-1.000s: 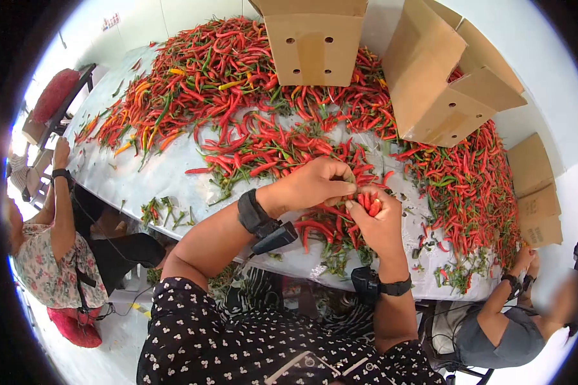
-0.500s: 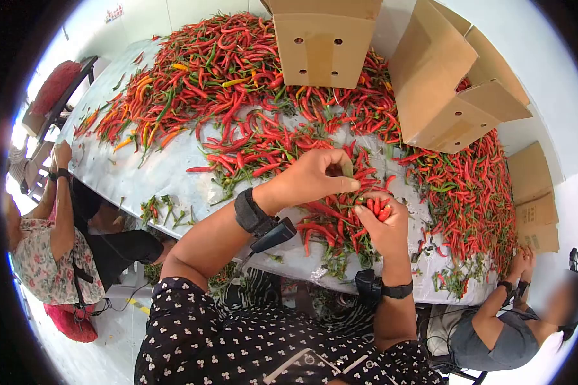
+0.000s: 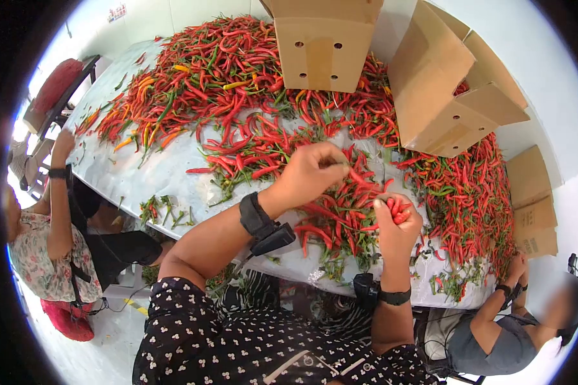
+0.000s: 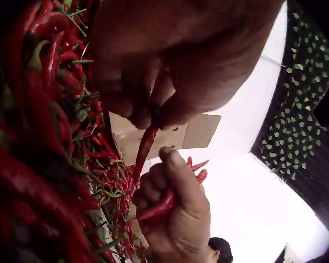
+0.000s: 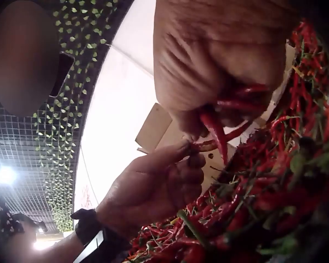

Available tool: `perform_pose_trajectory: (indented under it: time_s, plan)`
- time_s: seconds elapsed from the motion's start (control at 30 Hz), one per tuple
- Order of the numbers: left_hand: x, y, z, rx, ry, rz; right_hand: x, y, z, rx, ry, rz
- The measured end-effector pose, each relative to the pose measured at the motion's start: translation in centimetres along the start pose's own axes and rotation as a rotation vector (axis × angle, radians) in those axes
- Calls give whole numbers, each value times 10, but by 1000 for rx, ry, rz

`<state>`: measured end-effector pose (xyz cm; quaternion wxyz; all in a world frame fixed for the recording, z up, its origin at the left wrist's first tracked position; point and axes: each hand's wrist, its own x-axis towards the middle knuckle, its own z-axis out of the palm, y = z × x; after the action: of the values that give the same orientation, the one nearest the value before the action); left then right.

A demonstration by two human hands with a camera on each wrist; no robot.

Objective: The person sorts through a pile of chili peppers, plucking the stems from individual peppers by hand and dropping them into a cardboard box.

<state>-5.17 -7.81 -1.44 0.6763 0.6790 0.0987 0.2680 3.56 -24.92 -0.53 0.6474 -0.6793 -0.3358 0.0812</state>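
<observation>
My left hand (image 3: 311, 172) pinches one end of a red chili (image 4: 145, 150) between thumb and fingers, over the loose pile in front of me. Just to its right, my right hand (image 3: 398, 224) has its fingers curled round several red chilies (image 3: 399, 209). In the right wrist view, red chilies (image 5: 213, 129) stick out of the right hand (image 5: 219, 60), and the left hand (image 5: 159, 183) pinches a chili at its thumb tip close by. Under both hands lie red chilies with green stems (image 3: 331, 224).
Large heaps of chilies (image 3: 205, 70) cover the table's far side and right (image 3: 469, 199). Two cardboard boxes (image 3: 321, 58) (image 3: 430, 77) stand at the back. Green stems (image 3: 167, 208) lie near the front edge. One person sits on the left (image 3: 51, 256), another on the right (image 3: 494, 340).
My right hand has shifted right and slightly down with its chilies. The left hand's thumb and fingers, apart half a second ago, have come together on a chili. The left person's hand has moved.
</observation>
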Motion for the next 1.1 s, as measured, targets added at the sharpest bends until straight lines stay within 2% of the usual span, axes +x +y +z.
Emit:
perform_pose_trajectory:
  time_s: [0.03, 0.07, 0.1, 0.13, 0.2, 0.27, 0.3, 0.6, 0.83, 1.0, 1.1]
  plan:
    - [3, -2, -2, -227, 24, -51, 0, -2, -1, 56, -13, 67]
    - [3, -4, -2, -226, 26, -46, 1, -4, -1, 112, -25, 135]
    - [3, -5, 0, -389, 30, -81, 1, -2, -1, 215, -69, 257]
    - [2, -6, 2, -551, 31, -118, 2, 4, 3, 216, -70, 256]
    - [-1, -7, 3, -552, -38, -153, 5, 14, 11, 474, 7, 345]
    - [-6, 0, 9, -315, -117, -118, 10, 4, 15, 543, 23, 362]
    - [-7, -1, 10, -304, -133, -98, 12, 1, 16, 614, 37, 378]
    - [-11, 7, 9, -113, -130, -58, 22, -9, 21, 493, -8, 194]
    - [-9, 1, 7, -179, -162, -66, 25, 2, 12, 556, 26, 256]
    - [-8, 2, 9, -224, -213, -156, 26, 4, 3, 470, -33, 184]
    - [-9, -2, 8, -213, -231, -119, 24, 6, 2, 421, -92, 156]
